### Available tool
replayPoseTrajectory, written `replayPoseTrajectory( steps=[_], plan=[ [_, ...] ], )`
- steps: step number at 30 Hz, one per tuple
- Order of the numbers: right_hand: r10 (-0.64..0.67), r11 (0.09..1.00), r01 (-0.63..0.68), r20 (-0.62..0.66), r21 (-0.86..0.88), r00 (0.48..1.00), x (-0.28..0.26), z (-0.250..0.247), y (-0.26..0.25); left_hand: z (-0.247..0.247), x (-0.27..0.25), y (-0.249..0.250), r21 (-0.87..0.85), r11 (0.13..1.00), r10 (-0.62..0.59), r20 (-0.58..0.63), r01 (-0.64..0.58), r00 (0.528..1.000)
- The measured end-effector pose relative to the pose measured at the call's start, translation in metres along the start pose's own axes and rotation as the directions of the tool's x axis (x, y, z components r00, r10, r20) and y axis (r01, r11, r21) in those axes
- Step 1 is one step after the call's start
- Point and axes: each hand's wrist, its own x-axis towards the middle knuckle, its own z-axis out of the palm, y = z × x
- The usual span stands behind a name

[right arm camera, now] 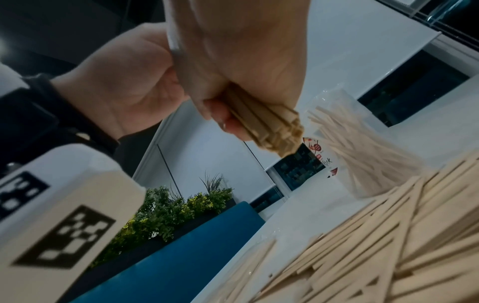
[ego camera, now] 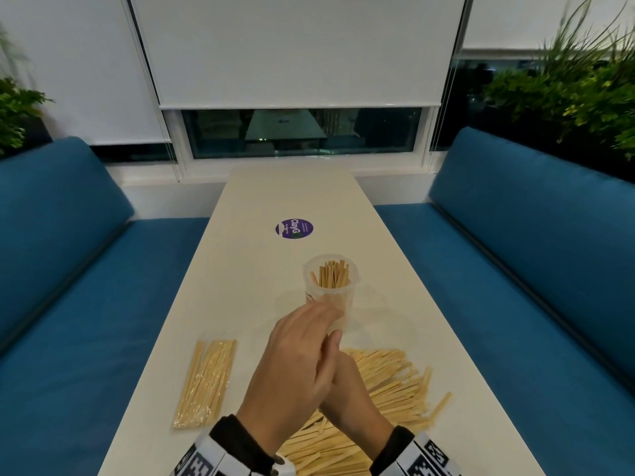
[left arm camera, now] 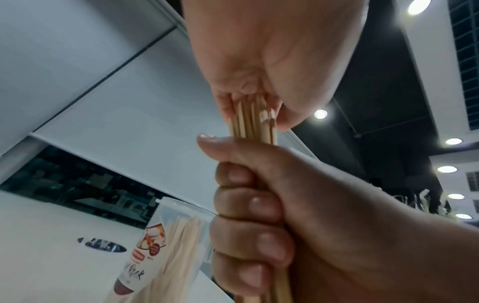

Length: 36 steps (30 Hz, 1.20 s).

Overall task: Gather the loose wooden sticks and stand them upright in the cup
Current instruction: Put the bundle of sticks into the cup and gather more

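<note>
A clear plastic cup (ego camera: 331, 297) stands mid-table with several wooden sticks upright in it; it also shows in the wrist views (left arm camera: 166, 235) (right arm camera: 362, 147). A big loose pile of sticks (ego camera: 388, 389) (right arm camera: 388, 235) lies on the table in front of the cup. My right hand (ego camera: 350, 396) (left arm camera: 272, 205) grips a bundle of sticks (left arm camera: 252, 125) (right arm camera: 272, 127) in a fist above the pile. My left hand (ego camera: 295, 365) (left arm camera: 272, 61) lies over it, with fingers and thumb closed round the bundle's top ends. From the head view the bundle is hidden.
A clear packet of sticks (ego camera: 206, 383) lies on the white table (ego camera: 275, 194) to the left of my hands. A round purple sticker (ego camera: 294, 228) sits beyond the cup. Blue benches (ego camera: 68, 269) (ego camera: 532, 252) flank the table, and a window is at its far end.
</note>
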Motion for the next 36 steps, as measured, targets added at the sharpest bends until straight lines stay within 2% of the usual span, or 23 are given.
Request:
replayPoseTrajectory(
  steps=[2, 4, 6, 8, 10, 12, 14, 17, 19, 22, 23, 24, 25, 26, 27, 28, 29, 30, 31, 33, 36],
  plan=[
    [0.065, 0.978, -0.057, -0.036, 0.202, 0.997, -0.001, -0.001, -0.001, -0.002, -0.002, -0.003, -0.179, 0.977, -0.123, -0.037, 0.114, 0.992],
    [0.165, 0.916, -0.126, -0.070, 0.382, 0.984, 0.000, -0.006, -0.003, 0.001, -0.009, -0.011, -0.373, 0.889, -0.277, 0.025, 0.266, 0.961],
    [0.172, 0.869, -0.088, -0.131, 0.486, 0.976, 0.001, -0.014, -0.008, 0.006, -0.018, -0.023, -0.478, 0.779, -0.342, 0.220, 0.406, 0.914],
    [0.141, 0.849, -0.026, -0.179, 0.527, 0.974, 0.003, -0.021, -0.010, 0.011, -0.025, -0.032, -0.446, 0.734, -0.297, 0.467, 0.511, 0.833],
    [0.135, 0.812, -0.007, -0.177, 0.583, 0.975, 0.003, -0.021, -0.012, 0.017, -0.029, -0.036, -0.420, 0.697, -0.266, 0.600, 0.581, 0.754],
    [0.133, 0.793, -0.018, -0.145, 0.608, 0.981, 0.003, -0.017, -0.016, 0.022, -0.027, -0.031, -0.467, 0.618, -0.282, 0.619, 0.632, 0.733],
    [0.104, 0.828, -0.013, -0.131, 0.560, 0.986, 0.002, -0.018, -0.019, 0.025, -0.024, -0.022, -0.513, 0.543, -0.311, 0.612, 0.664, 0.727],
    [0.019, 0.915, 0.025, -0.106, 0.402, 0.994, 0.000, -0.022, -0.015, 0.028, -0.023, -0.019, -0.522, 0.517, -0.417, 0.539, 0.678, 0.732],
    [0.020, 0.950, 0.012, -0.099, 0.312, 0.995, -0.001, -0.025, -0.011, 0.029, -0.022, -0.019, -0.535, 0.522, -0.444, 0.495, 0.665, 0.747],
    [-0.009, 0.979, 0.036, -0.136, 0.200, 0.991, -0.005, -0.024, -0.013, 0.034, -0.022, -0.018, -0.519, 0.507, -0.433, 0.537, 0.688, 0.724],
    [-0.029, 0.981, 0.061, -0.173, 0.182, 0.984, -0.005, -0.024, -0.013, 0.033, -0.022, -0.017, -0.539, 0.448, -0.424, 0.575, 0.714, 0.700],
    [-0.032, 0.978, 0.077, -0.228, 0.194, 0.973, -0.006, -0.024, -0.013, 0.033, -0.023, -0.019, -0.588, 0.350, -0.400, 0.610, 0.729, 0.684],
    [-0.026, 0.969, 0.094, -0.284, 0.230, 0.958, -0.006, -0.025, -0.014, 0.033, -0.024, -0.024, -0.662, 0.193, -0.383, 0.629, 0.725, 0.676],
    [-0.024, 0.956, 0.120, -0.336, 0.268, 0.942, -0.006, -0.027, -0.016, 0.031, -0.026, -0.028, -0.726, -0.035, -0.386, 0.644, 0.687, 0.661],
    [-0.029, 0.942, 0.151, -0.376, 0.300, 0.926, -0.006, -0.029, -0.018, 0.029, -0.027, -0.033, -0.753, -0.271, -0.381, 0.656, 0.600, 0.651],
    [-0.040, 0.928, 0.185, -0.407, 0.323, 0.913, -0.005, -0.031, -0.022, 0.027, -0.027, -0.038, -0.745, -0.443, -0.369, 0.659, 0.499, 0.655],
    [-0.054, 0.916, 0.213, -0.421, 0.341, 0.906, -0.005, -0.031, -0.025, 0.025, -0.026, -0.039, -0.716, -0.561, -0.356, 0.662, 0.416, 0.659],
    [-0.066, 0.904, 0.230, -0.414, 0.361, 0.908, -0.005, -0.029, -0.029, 0.020, -0.024, -0.037, -0.690, -0.625, -0.334, 0.659, 0.365, 0.674],
    [-0.077, 0.897, 0.233, -0.385, 0.377, 0.920, -0.005, -0.026, -0.031, 0.017, -0.022, -0.035, -0.685, -0.638, -0.336, 0.658, 0.351, 0.674],
    [-0.088, 0.912, 0.191, -0.282, 0.363, 0.955, -0.006, -0.015, -0.031, 0.020, -0.017, -0.031, -0.696, -0.607, -0.355, 0.669, 0.384, 0.653],
    [-0.055, 0.942, 0.113, -0.188, 0.317, 0.981, -0.007, -0.004, -0.026, 0.025, -0.010, -0.024, -0.739, -0.550, -0.479, 0.661, 0.389, 0.578]
  ],
)
